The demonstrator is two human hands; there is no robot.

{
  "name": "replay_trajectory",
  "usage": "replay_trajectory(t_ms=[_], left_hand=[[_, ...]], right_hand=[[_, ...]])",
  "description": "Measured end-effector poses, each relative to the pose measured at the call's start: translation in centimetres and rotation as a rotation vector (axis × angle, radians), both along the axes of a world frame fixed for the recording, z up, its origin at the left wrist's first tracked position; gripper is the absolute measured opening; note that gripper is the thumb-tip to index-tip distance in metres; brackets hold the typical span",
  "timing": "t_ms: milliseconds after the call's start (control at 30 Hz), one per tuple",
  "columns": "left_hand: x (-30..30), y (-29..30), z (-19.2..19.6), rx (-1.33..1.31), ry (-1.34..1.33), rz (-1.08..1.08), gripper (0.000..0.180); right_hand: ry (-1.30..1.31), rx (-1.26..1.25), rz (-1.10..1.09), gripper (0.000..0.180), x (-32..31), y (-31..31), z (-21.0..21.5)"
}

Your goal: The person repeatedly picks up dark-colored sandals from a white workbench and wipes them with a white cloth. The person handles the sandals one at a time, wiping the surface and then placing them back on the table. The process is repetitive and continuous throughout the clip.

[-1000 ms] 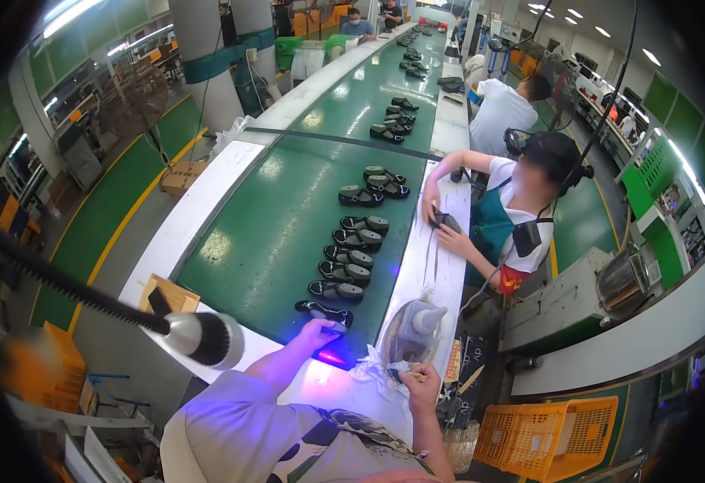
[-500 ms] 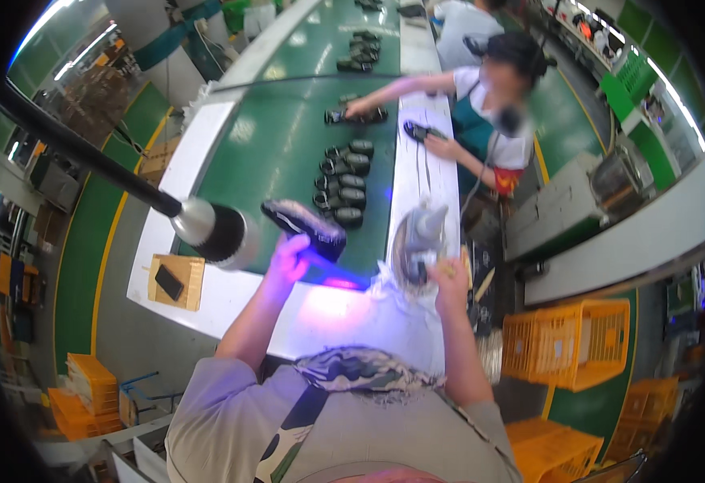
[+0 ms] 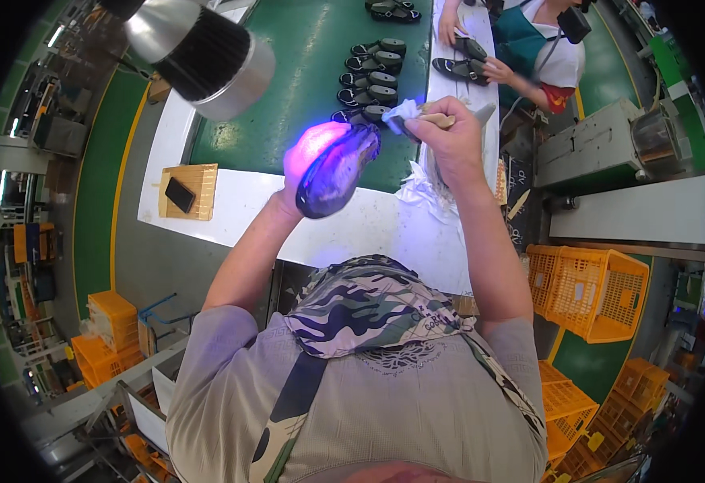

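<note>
My left hand (image 3: pixel 307 157) grips a dark shoe (image 3: pixel 332 181), tilted, under purple light that also falls on the fingers. Close to its upper end, my right hand (image 3: pixel 451 133) pinches a light wooden-handled tool (image 3: pixel 435 121) with a crumpled whitish cloth (image 3: pixel 403 114) at its tip. The tool's working end is partly hidden, and I cannot tell whether the cloth touches the shoe. White rags (image 3: pixel 426 191) lie below my right hand, at the edge of the table. Beyond both hands, a column of black shoes (image 3: pixel 373 79) rests on the green belt (image 3: pixel 288 105).
A large black-and-silver lamp (image 3: pixel 208 60) hangs at upper left. On the white table (image 3: pixel 244 209), a phone (image 3: pixel 179 195) lies on cardboard. At upper right, another person's hands (image 3: pixel 501 71) handle black shoes (image 3: pixel 459 71). Orange crates (image 3: pixel 594 294) stand to the right.
My left hand has turned the shoe over to a steeper tilt. My right hand has risen from beside the container toward the shoe, bringing the tool and cloth. The view has shifted.
</note>
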State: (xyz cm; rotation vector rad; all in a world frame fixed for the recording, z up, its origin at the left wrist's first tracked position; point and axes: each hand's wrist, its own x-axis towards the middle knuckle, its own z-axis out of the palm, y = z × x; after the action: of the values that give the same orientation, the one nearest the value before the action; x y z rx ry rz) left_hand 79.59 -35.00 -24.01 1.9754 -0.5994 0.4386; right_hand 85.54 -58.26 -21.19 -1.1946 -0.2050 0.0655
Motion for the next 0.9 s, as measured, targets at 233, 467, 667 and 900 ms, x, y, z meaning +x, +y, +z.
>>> replay_trajectory(t_ms=[233, 467, 667, 900], left_hand=[[-1.1, 0.8, -0.4, -0.253, 0.168, 0.107, 0.052], [-0.6, 0.5, 0.8, 0.130, -0.410, 0.085, 0.052], [-0.2, -0.9, 0.9, 0.135, -0.323, 0.129, 0.050], [1.4, -2.2, 1.3, 0.285, -0.363, 0.125, 0.052]], right_hand=[[-0.054, -0.059, 0.032, 0.018, 0.0, 2.3, -0.4], [0.020, 0.023, 0.151, 0.019, -1.6, 2.2, 0.3], [0.034, 0.101, 0.196, 0.018, -2.8, 1.4, 1.6], [-0.120, -0.101, 0.129, 0.019, -3.0, -0.6, 2.9]])
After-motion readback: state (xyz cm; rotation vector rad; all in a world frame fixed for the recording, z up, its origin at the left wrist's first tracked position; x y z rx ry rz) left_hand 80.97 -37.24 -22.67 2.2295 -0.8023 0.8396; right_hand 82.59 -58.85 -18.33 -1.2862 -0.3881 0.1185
